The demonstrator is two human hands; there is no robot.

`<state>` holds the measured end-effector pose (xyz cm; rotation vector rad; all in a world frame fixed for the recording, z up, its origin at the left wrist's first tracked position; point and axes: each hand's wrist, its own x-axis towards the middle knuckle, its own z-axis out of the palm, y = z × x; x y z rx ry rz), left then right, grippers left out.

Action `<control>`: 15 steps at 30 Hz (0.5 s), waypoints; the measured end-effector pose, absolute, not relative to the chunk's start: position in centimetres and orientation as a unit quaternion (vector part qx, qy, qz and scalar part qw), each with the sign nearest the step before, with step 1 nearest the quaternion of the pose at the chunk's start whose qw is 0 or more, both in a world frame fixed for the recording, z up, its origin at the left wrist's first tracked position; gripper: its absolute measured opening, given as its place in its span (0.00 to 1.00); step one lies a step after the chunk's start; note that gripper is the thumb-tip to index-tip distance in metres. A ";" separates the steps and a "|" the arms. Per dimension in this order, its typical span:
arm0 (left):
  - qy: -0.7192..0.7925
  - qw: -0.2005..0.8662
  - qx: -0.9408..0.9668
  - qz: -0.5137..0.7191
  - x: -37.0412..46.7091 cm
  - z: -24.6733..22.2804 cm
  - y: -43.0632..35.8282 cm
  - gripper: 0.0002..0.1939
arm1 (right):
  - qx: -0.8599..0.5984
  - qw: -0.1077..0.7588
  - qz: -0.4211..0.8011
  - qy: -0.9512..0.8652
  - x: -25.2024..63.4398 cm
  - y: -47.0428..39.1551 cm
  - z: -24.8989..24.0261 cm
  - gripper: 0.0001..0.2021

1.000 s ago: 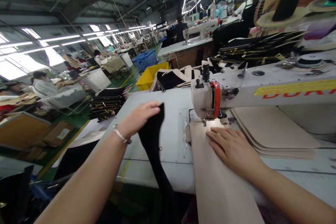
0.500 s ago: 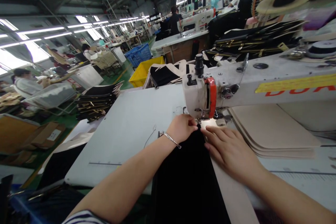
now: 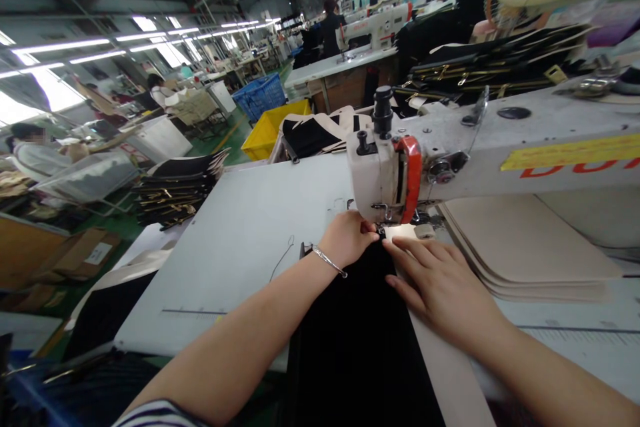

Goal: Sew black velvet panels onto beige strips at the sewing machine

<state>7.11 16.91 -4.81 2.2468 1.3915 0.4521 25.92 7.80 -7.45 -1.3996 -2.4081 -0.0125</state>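
Observation:
Under the head of a white sewing machine with a red guard lies a long piece of black fabric, its lower part hanging toward me. A cream strip runs along its right side. My left hand, with a silver bracelet at the wrist, pinches the fabric's far edge just beside the presser foot. My right hand lies flat, fingers stretched, over the cream strip and the black edge. The needle point is mostly hidden behind the machine head and fingers.
Cream panels are stacked under the machine arm. A pale work table spreads left, with a loose thread on it. Black zippered pieces are piled beyond its left edge. A yellow crate and a blue crate stand behind.
The view has shifted slightly, so the machine appears a little farther right. Both hands stay almost in place on the fabric; more of the lit cream strip shows by the presser foot.

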 end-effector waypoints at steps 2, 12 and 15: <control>0.472 0.161 0.850 0.169 6.7 -4.2 15.4 0.06 | -0.492 0.184 -0.004 -0.851 26.0 7.8 -7.5 0.25; 0.365 0.103 0.915 0.138 5.1 -4.8 11.6 0.17 | -0.495 0.197 0.007 -0.846 26.0 7.6 -7.3 0.23; 0.369 0.115 0.912 0.137 5.0 -4.9 11.7 0.17 | -0.495 0.191 0.013 -0.847 26.1 7.2 -7.2 0.22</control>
